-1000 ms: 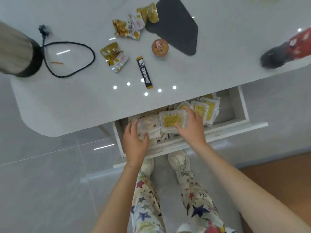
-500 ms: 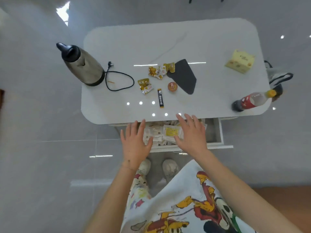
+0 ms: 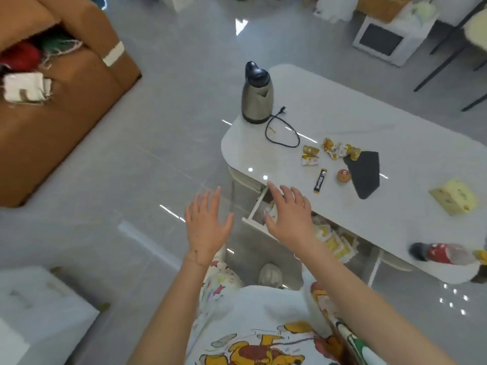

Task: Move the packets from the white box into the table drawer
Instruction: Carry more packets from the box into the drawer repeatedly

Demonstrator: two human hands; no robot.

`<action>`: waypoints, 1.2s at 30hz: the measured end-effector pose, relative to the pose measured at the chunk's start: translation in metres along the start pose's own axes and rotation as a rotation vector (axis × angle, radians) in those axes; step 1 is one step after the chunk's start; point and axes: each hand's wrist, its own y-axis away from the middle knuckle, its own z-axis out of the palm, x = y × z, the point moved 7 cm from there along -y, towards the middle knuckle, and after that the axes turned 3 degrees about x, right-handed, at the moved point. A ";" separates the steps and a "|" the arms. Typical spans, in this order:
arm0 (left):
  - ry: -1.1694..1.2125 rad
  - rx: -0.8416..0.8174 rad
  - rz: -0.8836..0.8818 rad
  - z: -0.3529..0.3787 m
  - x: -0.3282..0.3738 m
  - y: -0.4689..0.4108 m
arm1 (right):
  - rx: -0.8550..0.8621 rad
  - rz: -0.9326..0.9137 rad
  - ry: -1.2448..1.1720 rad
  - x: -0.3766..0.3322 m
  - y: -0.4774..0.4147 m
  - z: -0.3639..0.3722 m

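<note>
Yellow-and-white packets [image 3: 333, 242] lie heaped in the open drawer [image 3: 254, 206] beneath the white table [image 3: 369, 114]; the left hand [image 3: 208, 227] hovers beside it, fingers spread wide, empty; the right hand [image 3: 291, 218], likewise splayed and empty, hangs above the drawer's corner.

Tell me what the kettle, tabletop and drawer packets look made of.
Kettle: brushed metal body, likely steel, with a dull grey sheen; black plastic-looking lid. Tabletop: glossy white, stone or laminate, sharp light reflections. Packets: clear and yellow plastic film, it seems; blurred.
</note>
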 end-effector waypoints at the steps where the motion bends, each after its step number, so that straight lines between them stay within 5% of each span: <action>1: 0.004 0.028 -0.042 -0.009 -0.017 0.005 | -0.004 -0.052 0.019 -0.021 -0.002 0.004; 9: 0.054 0.172 -0.353 -0.065 -0.175 0.048 | -0.088 -0.378 0.117 -0.196 -0.013 0.047; 20: 0.094 0.213 -0.627 -0.122 -0.371 0.113 | -0.205 -0.529 0.221 -0.386 -0.012 0.118; 36: 0.159 0.324 -0.959 -0.176 -0.521 0.196 | -0.310 -0.727 0.231 -0.599 -0.008 0.182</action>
